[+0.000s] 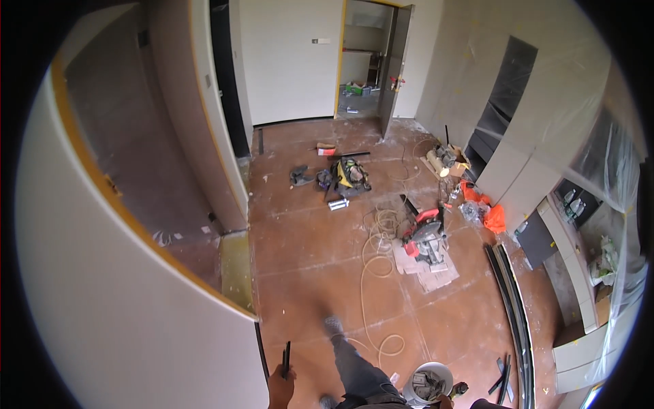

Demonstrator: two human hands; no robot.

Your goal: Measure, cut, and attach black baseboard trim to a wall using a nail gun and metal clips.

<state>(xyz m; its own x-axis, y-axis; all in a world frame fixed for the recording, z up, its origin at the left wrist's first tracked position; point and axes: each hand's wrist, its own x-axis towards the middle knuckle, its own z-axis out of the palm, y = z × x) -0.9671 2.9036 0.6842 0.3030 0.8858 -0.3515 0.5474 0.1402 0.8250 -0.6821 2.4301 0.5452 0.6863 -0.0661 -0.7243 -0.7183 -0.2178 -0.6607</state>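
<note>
My left hand (281,388), at the lower edge beside the white wall, is closed around a short black strip of trim (287,357) held upright. Only a small part of my right hand (445,403) shows, at the lower edge by the rim of a white bucket (447,375); its fingers are mostly hidden. Grey and dark pieces (428,385) fill the bucket. Just right of it is a dark, yellowish object (460,390), too unclear to name. My leg (357,368) is stretched forward on the reddish-brown floor (306,273).
A red mitre saw (424,235) stands on cardboard (436,276), with a coiled hose (381,249) beside it. Long black strips (507,293) lie at the right, with short offcuts (503,378) nearby. Farther off are a tool bag (351,175), a compressor (441,160) and an open door (397,75).
</note>
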